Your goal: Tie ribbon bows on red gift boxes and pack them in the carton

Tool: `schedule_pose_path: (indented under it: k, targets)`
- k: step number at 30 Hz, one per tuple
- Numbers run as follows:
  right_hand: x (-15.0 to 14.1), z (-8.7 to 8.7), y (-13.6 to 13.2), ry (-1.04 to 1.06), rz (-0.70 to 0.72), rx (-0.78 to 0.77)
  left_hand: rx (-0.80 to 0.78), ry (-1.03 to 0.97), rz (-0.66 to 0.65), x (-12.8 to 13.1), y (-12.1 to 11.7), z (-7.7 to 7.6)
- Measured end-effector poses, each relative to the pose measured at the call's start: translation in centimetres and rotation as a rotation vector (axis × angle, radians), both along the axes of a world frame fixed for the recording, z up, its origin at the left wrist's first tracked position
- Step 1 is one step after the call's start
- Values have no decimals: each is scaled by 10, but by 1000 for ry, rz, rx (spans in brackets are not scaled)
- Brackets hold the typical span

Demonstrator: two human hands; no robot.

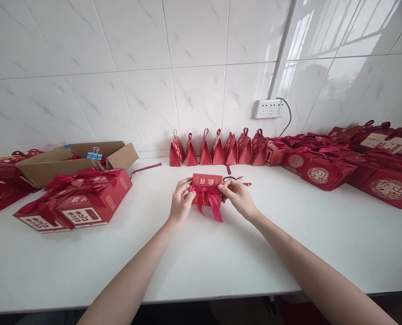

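Observation:
A small red gift box [208,180] with pale characters on its lid stands mid-table between my hands. A glossy red ribbon [214,205] is tied in a bow across its front, one tail hanging down. My left hand [181,201] grips the left side of the box, with thumb and fingers closed by the bow's left loop. On the other side, my right hand [237,194] pinches the right edge of the box near the bow. Whether its fingertips also hold ribbon is too small to tell.
Several triangular red boxes [206,151] with loops line the wall. An open cardboard box [65,164] with binder clips and hexagonal red boxes [86,203] stand left. More red gift boxes [323,174] crowd the right. A loose ribbon [147,168] lies behind. A power strip [268,109] hangs on the tiles.

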State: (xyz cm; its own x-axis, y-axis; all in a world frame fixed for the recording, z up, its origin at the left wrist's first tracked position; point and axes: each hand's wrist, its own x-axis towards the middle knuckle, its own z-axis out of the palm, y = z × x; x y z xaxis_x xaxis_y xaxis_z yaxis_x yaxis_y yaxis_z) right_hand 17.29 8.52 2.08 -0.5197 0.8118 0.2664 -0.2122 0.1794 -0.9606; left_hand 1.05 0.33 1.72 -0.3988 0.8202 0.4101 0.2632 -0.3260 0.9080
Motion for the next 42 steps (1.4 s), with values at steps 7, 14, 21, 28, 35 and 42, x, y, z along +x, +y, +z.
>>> schedule_pose_path:
  k: [7,14,21,28,35,42]
  targets:
    - [-1,-2,-1,-34,-17,72,12,78,15,1,-2,3]
    - [0,-2,-1,-75,-32,55,25,25,24,-1,-1,1]
    - [0,-3,-2,-135,-102,183,-3,-15,81,1,1,0]
    - [1,-3,-2,-121,-121,201,-7,6,117,1,2,-2]
    - [1,-4,-2,-109,-246,382,52,107,141,4,-1,-2]
    - [2,-6,-3,-121,-253,487,74,164,143,4,-2,-2]
